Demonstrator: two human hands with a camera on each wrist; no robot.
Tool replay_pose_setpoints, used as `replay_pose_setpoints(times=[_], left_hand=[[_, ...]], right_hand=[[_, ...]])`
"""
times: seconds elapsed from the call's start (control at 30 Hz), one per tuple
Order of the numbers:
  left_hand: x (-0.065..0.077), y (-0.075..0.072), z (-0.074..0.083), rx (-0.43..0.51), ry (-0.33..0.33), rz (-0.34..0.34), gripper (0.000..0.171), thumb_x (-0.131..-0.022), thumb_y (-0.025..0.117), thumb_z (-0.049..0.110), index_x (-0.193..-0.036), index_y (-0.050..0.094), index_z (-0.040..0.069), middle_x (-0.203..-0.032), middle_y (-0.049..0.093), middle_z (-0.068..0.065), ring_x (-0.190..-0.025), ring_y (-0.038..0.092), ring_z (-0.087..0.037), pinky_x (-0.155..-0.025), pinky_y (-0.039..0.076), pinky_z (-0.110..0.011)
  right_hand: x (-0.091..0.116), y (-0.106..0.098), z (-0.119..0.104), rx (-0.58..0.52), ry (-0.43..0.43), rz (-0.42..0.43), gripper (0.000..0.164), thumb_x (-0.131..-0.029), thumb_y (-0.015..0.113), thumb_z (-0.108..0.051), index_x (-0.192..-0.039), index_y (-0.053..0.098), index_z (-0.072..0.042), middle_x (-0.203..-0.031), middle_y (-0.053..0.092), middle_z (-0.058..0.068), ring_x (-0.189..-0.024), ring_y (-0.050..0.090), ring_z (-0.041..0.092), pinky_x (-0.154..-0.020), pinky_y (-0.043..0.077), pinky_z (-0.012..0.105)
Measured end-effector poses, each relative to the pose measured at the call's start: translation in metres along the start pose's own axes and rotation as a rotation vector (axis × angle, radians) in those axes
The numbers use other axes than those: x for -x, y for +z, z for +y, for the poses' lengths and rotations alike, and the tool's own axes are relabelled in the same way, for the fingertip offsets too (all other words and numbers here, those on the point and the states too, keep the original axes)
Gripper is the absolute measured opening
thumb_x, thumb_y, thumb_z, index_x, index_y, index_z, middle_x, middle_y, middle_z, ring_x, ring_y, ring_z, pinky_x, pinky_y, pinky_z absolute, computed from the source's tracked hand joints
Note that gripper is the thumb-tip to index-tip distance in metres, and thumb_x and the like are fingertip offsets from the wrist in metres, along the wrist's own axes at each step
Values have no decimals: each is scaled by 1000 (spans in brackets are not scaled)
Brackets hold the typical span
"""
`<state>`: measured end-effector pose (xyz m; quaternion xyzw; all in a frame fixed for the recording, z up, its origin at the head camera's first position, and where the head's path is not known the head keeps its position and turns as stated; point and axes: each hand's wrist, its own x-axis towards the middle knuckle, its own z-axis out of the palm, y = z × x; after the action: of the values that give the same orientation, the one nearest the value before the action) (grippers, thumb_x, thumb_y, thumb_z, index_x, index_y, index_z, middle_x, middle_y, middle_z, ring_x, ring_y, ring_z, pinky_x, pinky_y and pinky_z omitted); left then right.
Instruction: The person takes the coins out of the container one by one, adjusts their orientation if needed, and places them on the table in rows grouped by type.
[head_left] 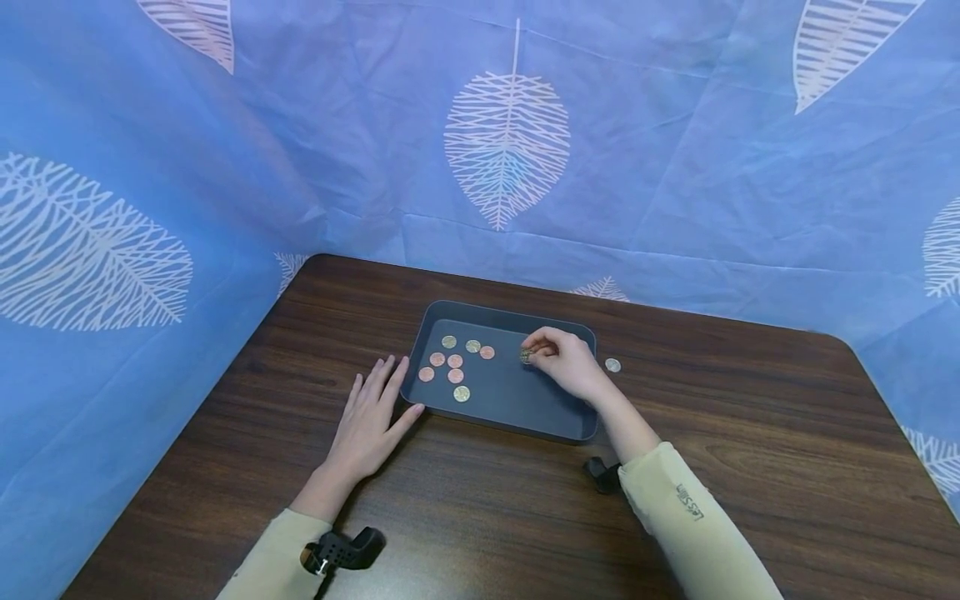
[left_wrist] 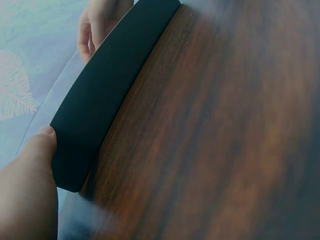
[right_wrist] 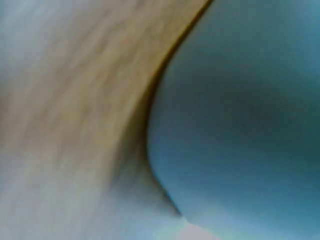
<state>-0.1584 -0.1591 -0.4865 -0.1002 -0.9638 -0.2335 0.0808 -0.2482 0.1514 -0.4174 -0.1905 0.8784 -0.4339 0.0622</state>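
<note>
A dark grey rectangular tray lies on the table. Over its right half, my right hand pinches a gold-coloured coin between thumb and fingertips. Several copper-coloured coins and a few gold-coloured coins are spread across the tray's left half. Beside the tray's left end my left hand rests with straight, spread fingers, its thumb at the tray's near corner in the left wrist view. The right wrist view is blurred and shows the tray's curved corner, not the fingers.
One silver-coloured coin lies on the dark wood table, just right of the tray. A blue cloth with white leaf prints hangs behind and at the left of the table. Each wrist wears a black camera.
</note>
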Motion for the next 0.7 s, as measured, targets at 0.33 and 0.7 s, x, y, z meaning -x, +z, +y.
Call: replay_pose_setpoints(times=[0.33,0.7], left_hand=[[0,0,0,4,6,12,75,-95,38,62,-155,17,23,-156,22,-12,-144,14,-29,-114,7,-53],[2,-2,1,20,5,13,74,-95,39,61,-155,16,23,-157,21,-11,-144,13,-28,-114,6,-51]], right_hand=[[22,-24,8,-4,48,29,18,-94,60,-6,-111,64,-4,-101,66,11,-90,62,24,-73,50,37],[39,-53,24,-216,109,25,29,-96,58,-12,-121,56,3,-114,60,20,-102,61,34,-89,48,50]])
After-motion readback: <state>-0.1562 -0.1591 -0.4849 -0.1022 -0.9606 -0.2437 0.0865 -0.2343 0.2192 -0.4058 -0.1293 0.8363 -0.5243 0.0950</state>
